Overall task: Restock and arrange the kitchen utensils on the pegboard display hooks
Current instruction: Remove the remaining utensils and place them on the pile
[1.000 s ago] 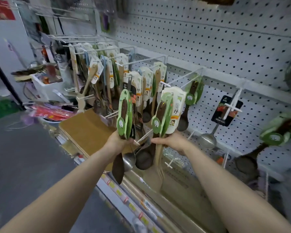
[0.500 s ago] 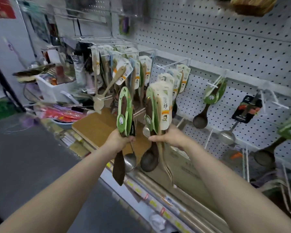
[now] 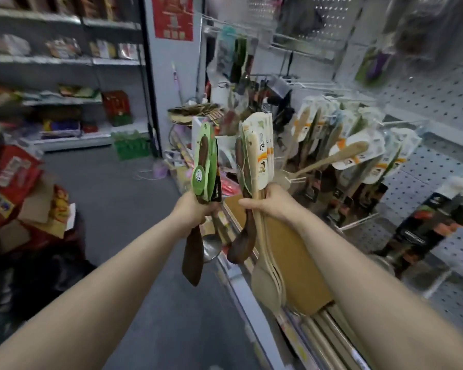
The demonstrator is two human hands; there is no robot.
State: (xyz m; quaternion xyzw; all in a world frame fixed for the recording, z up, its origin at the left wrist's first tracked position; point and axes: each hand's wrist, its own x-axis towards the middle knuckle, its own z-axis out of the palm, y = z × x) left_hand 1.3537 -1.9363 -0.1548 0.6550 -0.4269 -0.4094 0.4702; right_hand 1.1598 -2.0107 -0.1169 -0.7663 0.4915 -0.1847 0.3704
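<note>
My left hand (image 3: 194, 212) grips a bunch of utensils with green card labels (image 3: 203, 166): a dark wooden spatula (image 3: 192, 256) and a metal ladle (image 3: 211, 247) hang below the fist. My right hand (image 3: 271, 202) grips a second bunch: pale wooden spoons with white card labels (image 3: 262, 153) and a dark wooden spoon (image 3: 239, 245). Both bunches are held upright in front of me, left of the white pegboard (image 3: 439, 102). More labelled spoons (image 3: 358, 145) hang on the pegboard hooks to the right.
A brown board (image 3: 297, 260) lies on the shelf under my right arm. A black-carded utensil (image 3: 436, 222) hangs at the right. Red cartons (image 3: 14, 180) are piled at the left on the grey aisle floor (image 3: 112, 198). Stocked shelves (image 3: 64, 76) line the far wall.
My view has swung left, away from the pegboard and toward the aisle. Both hands keep their bunches and have come off the hooks, staying level in front of me.
</note>
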